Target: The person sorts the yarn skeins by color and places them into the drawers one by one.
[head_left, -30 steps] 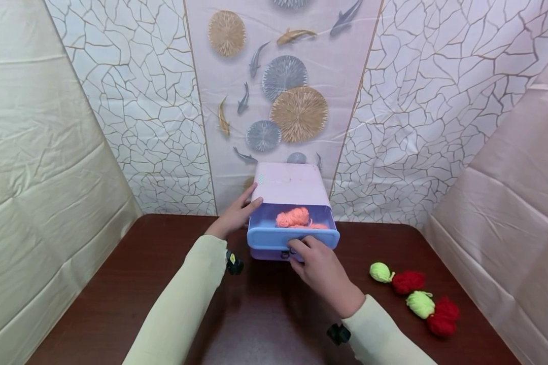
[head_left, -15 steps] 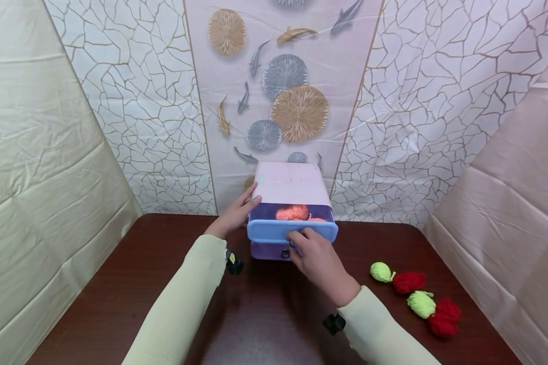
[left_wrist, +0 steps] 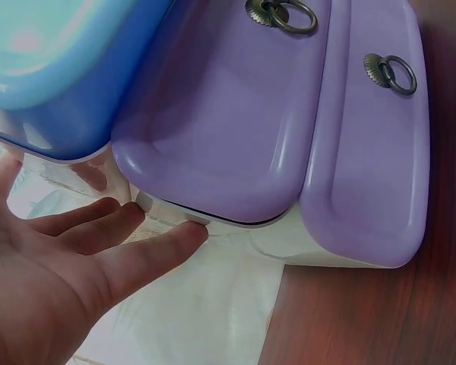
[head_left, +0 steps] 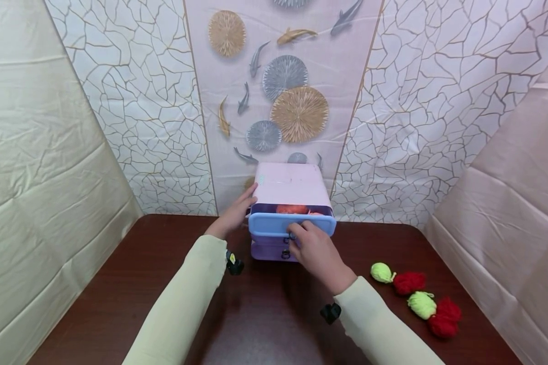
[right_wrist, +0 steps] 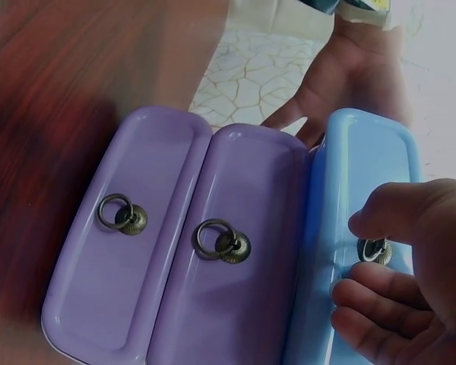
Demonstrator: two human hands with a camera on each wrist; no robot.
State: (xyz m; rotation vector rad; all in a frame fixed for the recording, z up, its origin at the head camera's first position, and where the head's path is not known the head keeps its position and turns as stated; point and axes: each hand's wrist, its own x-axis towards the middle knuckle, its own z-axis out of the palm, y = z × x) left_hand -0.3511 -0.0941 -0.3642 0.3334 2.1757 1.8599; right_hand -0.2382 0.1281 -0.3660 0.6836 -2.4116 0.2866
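A small drawer cabinet (head_left: 289, 185) with a pale pink top stands toward the back of the table. Its top drawer (head_left: 267, 224) is light blue and juts out a little, with coral yarn (head_left: 292, 209) showing in the narrow gap. My right hand (head_left: 318, 253) is at that drawer's front, fingers curled about its ring handle (right_wrist: 376, 251), which they partly cover. Against the cabinet's left side rests my left hand (left_wrist: 45, 281), its fingers extended. Below the blue drawer are two purple drawers (right_wrist: 251, 175), both closed, each with a bronze ring handle.
Two light green yarn balls (head_left: 422, 304) and two red yarn bundles (head_left: 409, 283) lie in a slanting row at the table's right. Behind the dark brown table (head_left: 164, 284) hangs a patterned cloth backdrop (head_left: 160, 101).
The blue drawer has slid inward with my right hand at its front, so less coral yarn shows. My left hand has stayed almost in place on the cabinet's side.
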